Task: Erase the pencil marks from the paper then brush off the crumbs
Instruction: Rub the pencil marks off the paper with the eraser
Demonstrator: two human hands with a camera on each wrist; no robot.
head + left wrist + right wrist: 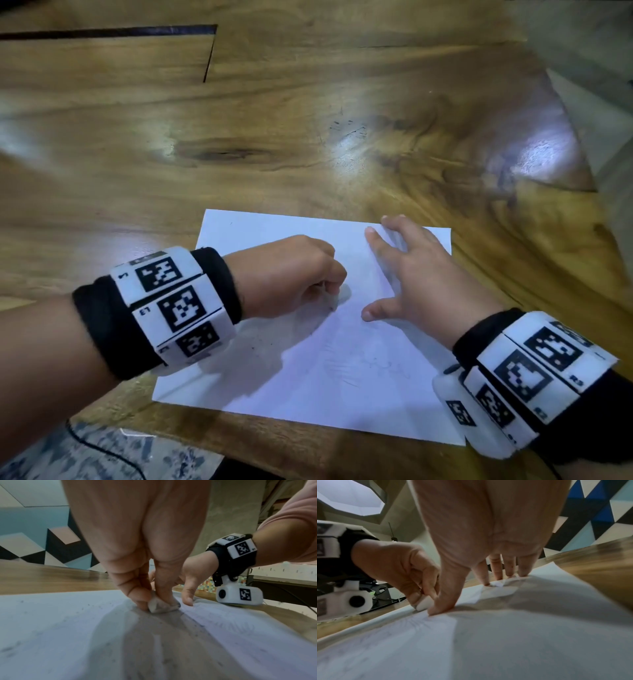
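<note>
A white sheet of paper [342, 377] lies on the wooden table, with faint pencil marks [390, 368] near its right side. My left hand [294, 274] pinches a small white eraser [161, 605] and presses it onto the paper's middle; the same eraser [423, 603] shows in the right wrist view. Dark eraser crumbs [197, 623] are scattered over the sheet. My right hand [407, 270] lies spread on the paper's upper right part, its fingertips [521, 573] and thumb pressing the sheet flat.
The wooden table [308, 137] stretches beyond the paper, with a dark slot [102, 32] at the far left. Its right edge [582, 154] falls away to the floor. A black cable [102, 448] runs below the near edge.
</note>
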